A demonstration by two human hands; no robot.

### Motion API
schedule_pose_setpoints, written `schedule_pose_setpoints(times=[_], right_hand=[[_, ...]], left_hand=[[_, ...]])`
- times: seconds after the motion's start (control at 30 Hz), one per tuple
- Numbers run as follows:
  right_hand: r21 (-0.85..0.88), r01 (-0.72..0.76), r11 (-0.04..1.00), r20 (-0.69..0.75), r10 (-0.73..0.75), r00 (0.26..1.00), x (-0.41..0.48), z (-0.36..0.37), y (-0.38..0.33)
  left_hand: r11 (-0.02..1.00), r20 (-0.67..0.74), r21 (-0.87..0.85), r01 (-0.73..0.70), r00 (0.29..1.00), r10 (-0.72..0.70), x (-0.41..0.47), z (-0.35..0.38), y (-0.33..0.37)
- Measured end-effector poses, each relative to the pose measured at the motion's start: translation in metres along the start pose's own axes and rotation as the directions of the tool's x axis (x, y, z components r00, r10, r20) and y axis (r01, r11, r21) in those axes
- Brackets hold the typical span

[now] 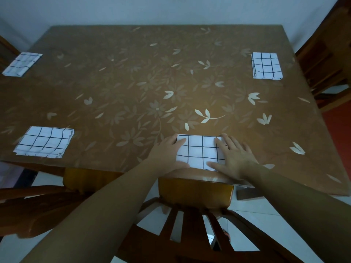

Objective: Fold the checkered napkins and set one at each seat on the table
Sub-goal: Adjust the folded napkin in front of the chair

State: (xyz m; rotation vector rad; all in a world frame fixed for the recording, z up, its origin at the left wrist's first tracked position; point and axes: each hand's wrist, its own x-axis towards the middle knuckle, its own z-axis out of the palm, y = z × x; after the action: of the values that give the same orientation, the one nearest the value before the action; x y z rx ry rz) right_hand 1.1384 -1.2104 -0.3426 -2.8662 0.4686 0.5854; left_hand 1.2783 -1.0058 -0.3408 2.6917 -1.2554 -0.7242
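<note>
A chair back [197, 221] sits tucked under the near edge, and the dim light makes the far corners murky, with the far-left napkin [21, 63] partly cut off at the frame's side. Both hands lie flat with fingers spread on the near napkin [199, 151], the left hand [168, 155] pressing its left edge, the right hand [234, 155] its right. Further over the floral brown table [133, 82] lie a near-left napkin [44, 142] and a far-right napkin [266, 65], before a pale wall [171, 10].
</note>
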Motion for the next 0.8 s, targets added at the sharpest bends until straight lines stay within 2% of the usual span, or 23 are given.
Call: schedule_pose_setpoints(times=[0.1, 0.27, 0.33, 0.4, 0.5, 0.6, 0.8], right_hand=[[0.05, -0.025, 0.998, -0.023, 0.026, 0.999, -0.005, -0.006, -0.005], [0.067, -0.062, 0.996, -0.097, 0.068, 0.993, -0.019, -0.034, -0.011], [0.076, -0.077, 0.994, -0.123, 0.085, 0.989, -0.027, -0.045, -0.014], [0.154, -0.104, 0.983, -0.152, 0.127, 0.98, -0.04, -0.058, -0.017], [0.252, -0.147, 0.957, -0.181, 0.195, 0.964, -0.064, -0.075, -0.019], [0.243, -0.195, 0.95, -0.21, 0.248, 0.946, -0.088, -0.087, -0.01], [0.221, -0.283, 0.933, -0.276, 0.338, 0.9, -0.133, -0.104, 0.022]], left_hand=[[0.999, -0.029, -0.02, 0.025, 0.999, -0.026, -0.006, -0.007, 0.005], [0.996, -0.182, -0.086, 0.027, 0.982, -0.042, -0.021, -0.026, 0.012], [0.996, -0.201, -0.093, 0.013, 0.979, -0.032, -0.027, -0.033, 0.013], [0.995, -0.203, -0.095, 0.01, 0.979, -0.03, -0.03, -0.043, 0.016], [0.999, -0.209, -0.032, 0.009, 0.978, -0.016, -0.031, -0.063, 0.029], [0.997, -0.266, 0.082, 0.007, 0.964, 0.015, -0.037, -0.082, 0.052], [0.992, -0.285, 0.123, -0.003, 0.958, 0.038, -0.057, -0.09, 0.095]])
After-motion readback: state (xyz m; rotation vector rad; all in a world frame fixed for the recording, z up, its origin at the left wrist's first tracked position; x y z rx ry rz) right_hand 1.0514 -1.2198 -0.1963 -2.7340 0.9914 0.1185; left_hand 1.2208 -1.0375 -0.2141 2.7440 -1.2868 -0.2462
